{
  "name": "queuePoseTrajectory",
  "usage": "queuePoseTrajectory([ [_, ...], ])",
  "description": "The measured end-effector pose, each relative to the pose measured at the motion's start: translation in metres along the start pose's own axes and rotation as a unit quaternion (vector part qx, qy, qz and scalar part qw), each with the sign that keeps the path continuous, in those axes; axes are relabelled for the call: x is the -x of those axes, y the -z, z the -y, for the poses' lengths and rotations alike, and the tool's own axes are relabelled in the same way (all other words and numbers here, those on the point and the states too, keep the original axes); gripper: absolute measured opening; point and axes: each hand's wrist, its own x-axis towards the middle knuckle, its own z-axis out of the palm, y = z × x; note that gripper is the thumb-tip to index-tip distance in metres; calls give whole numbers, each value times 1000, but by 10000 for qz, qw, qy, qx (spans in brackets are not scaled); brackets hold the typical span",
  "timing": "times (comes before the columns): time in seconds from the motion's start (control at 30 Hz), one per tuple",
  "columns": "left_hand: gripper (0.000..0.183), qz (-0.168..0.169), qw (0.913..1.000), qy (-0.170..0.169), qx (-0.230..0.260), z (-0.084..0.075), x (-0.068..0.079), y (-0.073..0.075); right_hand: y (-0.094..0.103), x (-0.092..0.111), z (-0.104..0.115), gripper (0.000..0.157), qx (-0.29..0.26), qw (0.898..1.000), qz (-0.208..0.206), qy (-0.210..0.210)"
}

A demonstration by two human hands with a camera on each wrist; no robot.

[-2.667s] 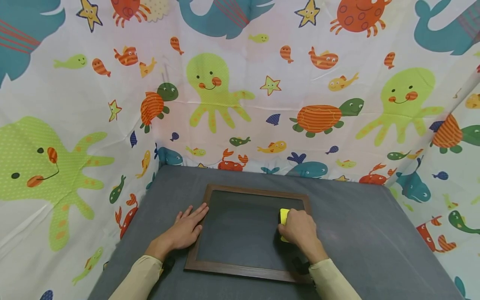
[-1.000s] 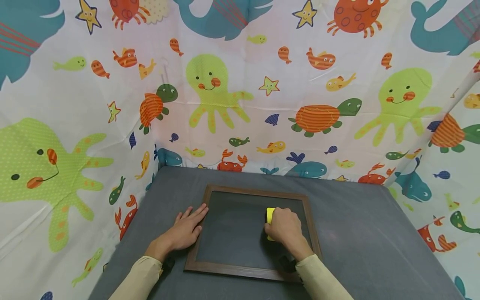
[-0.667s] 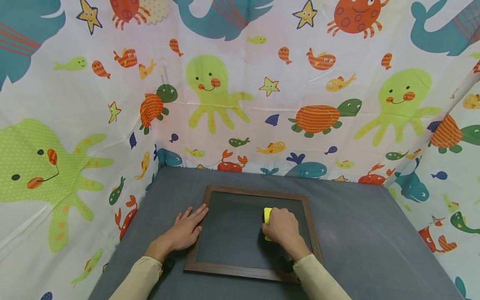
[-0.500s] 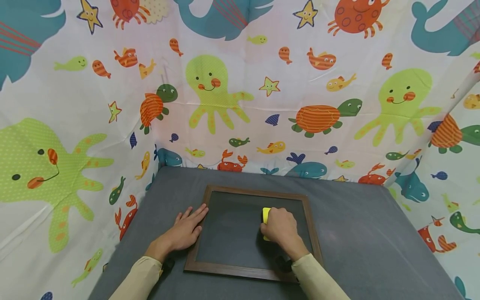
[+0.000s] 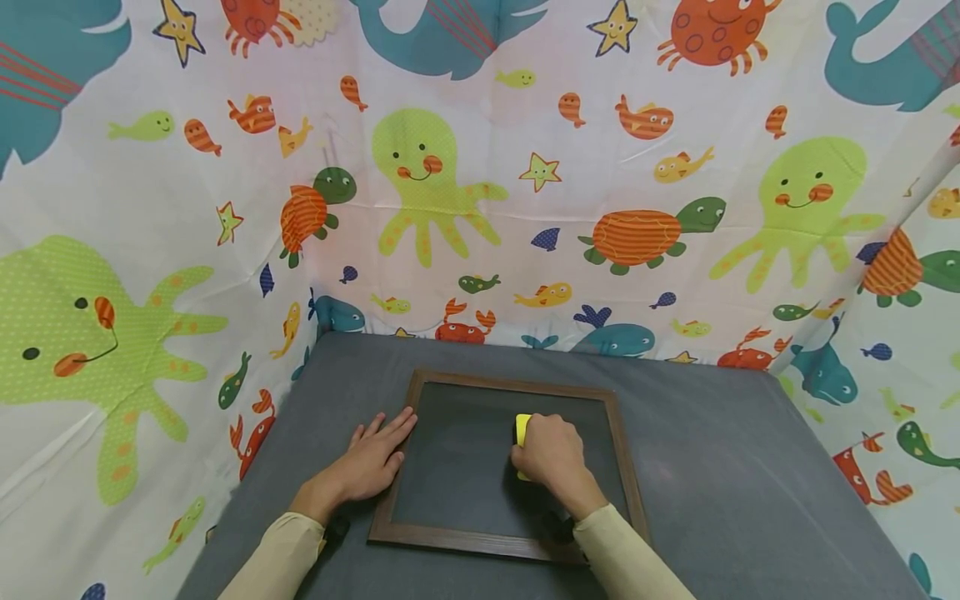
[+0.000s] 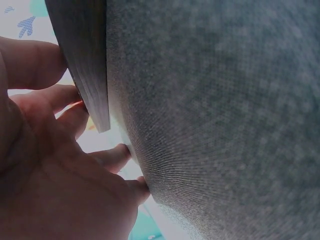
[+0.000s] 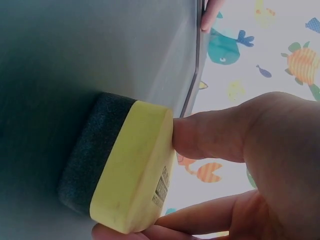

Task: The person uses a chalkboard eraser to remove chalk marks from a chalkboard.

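A blackboard (image 5: 465,467) in a brown wooden frame lies flat on the grey cloth. My right hand (image 5: 553,454) grips a yellow board eraser (image 7: 132,165) between thumb and fingers. The eraser's dark felt side faces down on the board, right of the middle. My left hand (image 5: 366,460) is spread flat at the board's left side, fingertips at the frame. In the left wrist view, thumb and fingers of the left hand (image 6: 65,155) touch the frame edge (image 6: 87,65), with other fingers on the cloth.
The grey cloth-covered table (image 5: 720,467) extends around the board. Behind it and at both sides hangs a white curtain (image 5: 517,225) printed with sea animals. A dark wrist strap (image 5: 558,527) shows under the right sleeve.
My right hand has slid the eraser leftward across the board, from near the right frame side toward the middle. The left hand and the board have stayed put.
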Motion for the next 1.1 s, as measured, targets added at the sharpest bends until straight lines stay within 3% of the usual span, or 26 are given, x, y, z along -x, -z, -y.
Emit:
queuePoseTrajectory([
  [1.1, 60, -19, 10000, -83, 8, 1, 0, -1, -5, -6, 25, 26, -58, 9996, 110, 267],
])
